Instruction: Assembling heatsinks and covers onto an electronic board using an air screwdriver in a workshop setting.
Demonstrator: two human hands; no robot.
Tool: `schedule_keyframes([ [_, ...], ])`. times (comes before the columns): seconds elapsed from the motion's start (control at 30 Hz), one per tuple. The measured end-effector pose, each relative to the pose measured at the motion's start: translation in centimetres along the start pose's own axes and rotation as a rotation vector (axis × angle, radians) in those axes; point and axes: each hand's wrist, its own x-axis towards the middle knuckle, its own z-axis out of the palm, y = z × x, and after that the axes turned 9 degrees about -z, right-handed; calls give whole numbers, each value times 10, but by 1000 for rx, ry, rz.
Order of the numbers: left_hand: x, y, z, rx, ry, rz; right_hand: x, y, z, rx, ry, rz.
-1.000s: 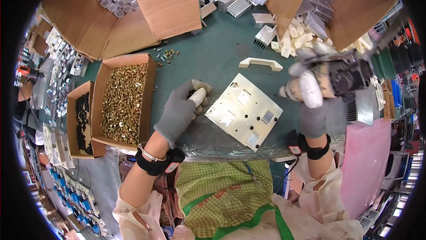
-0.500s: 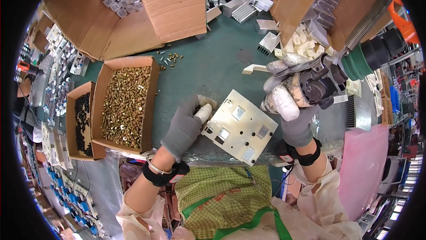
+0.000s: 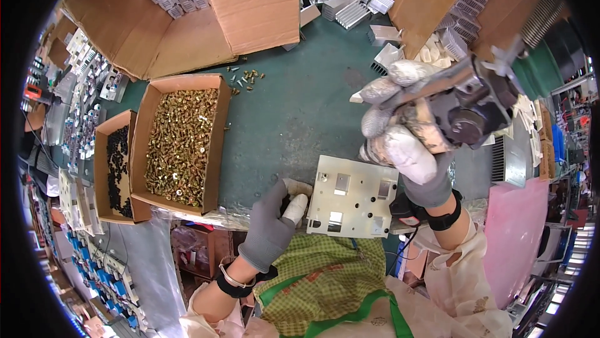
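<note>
A flat, pale metal plate [image 3: 356, 195] with square cutouts and several black dots lies at the front edge of the green worktable. Curled at its left edge is my left hand [image 3: 275, 216], in a grey glove with white-wrapped fingertips; thumb and forefinger close against the plate. My right hand [image 3: 406, 128], gloved with thickly wrapped fingers, grips a dark power screwdriver [image 3: 465, 110] above and right of the plate. The tool is slightly blurred, and its lower end is hidden by the hand.
At left stand a cardboard box of brass-coloured screws [image 3: 178, 150] and a narrower box of black screws [image 3: 117, 169]. Loose screws [image 3: 250, 78] lie behind them. Silver heat sinks [image 3: 353, 13] pile up at the back between large cartons [image 3: 256, 6]. A coiled spring [image 3: 542, 16] hangs at upper right.
The plate has turned square to the table edge and come nearer, my left hand moving with it. My right hand has raised the screwdriver and shifted it slightly.
</note>
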Motion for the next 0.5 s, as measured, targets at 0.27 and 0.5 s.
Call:
schedule_keyframes([
  [0.27, -19, 4, -18, -183, -7, -168, -22, -27, -30, -203, 2, 55],
  [0.5, -15, 6, -17, 190, 45, 74, -35, -58, -32, -440, 302, 40],
])
